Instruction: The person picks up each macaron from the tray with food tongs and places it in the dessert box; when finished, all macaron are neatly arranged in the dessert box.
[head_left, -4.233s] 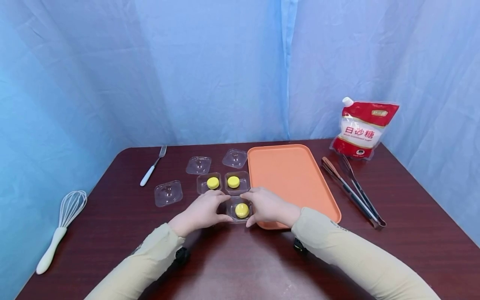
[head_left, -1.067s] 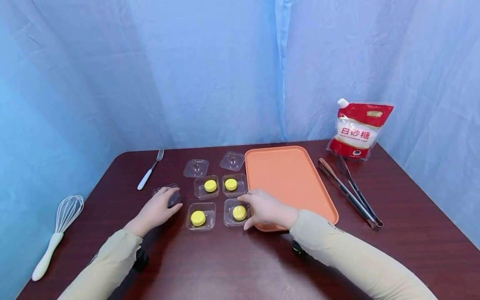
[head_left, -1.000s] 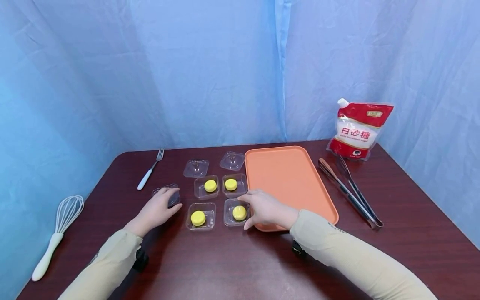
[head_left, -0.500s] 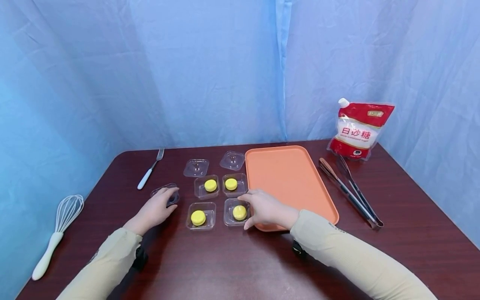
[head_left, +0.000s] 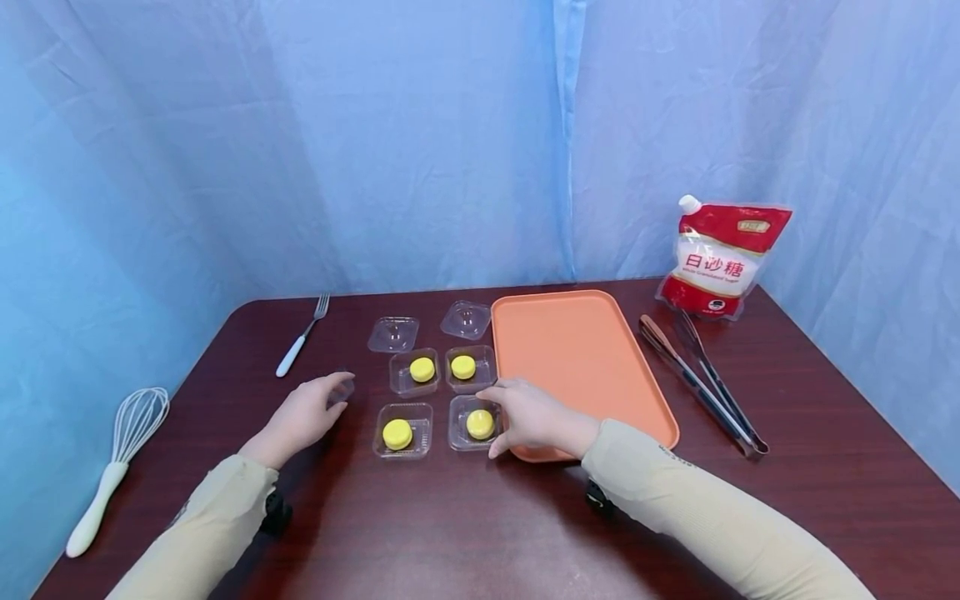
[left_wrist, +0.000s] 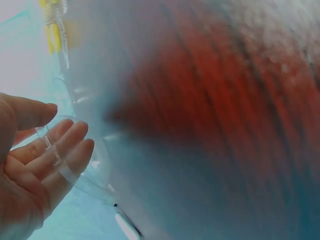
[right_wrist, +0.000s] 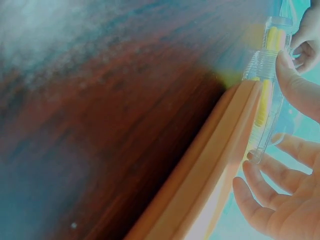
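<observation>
- The left hand (head_left: 303, 414) appears to pinch 1 clear lid (head_left: 343, 390), to the left of the 4 boxes; the thin edge could slip out, since only the fingertips seem to bear it
- The right hand (head_left: 536, 415) has thumb and fingers about the right side of the near right box (head_left: 457, 438), apparently clamped lightly on it; squeezing hard could buckle the thin wall
- A sideways push by that hand could slide the box and roll or shift its yellow piece (head_left: 480, 425), which has spare room around it
- The orange tray (head_left: 577, 358) is just beside that box, on its right, so a careless wrist could nudge it
- The lid is nearly lost against the dark table in the head view, where the hand covers part of it; the left wrist view shows its edge running between thumb and fingers
- The right wrist view shows the box edge-on, with fingertips at its wall, which the head view shows only from above
- Only the head view gives the whole layout, including 2 loose lids (head_left: 393, 334) on the far side
</observation>
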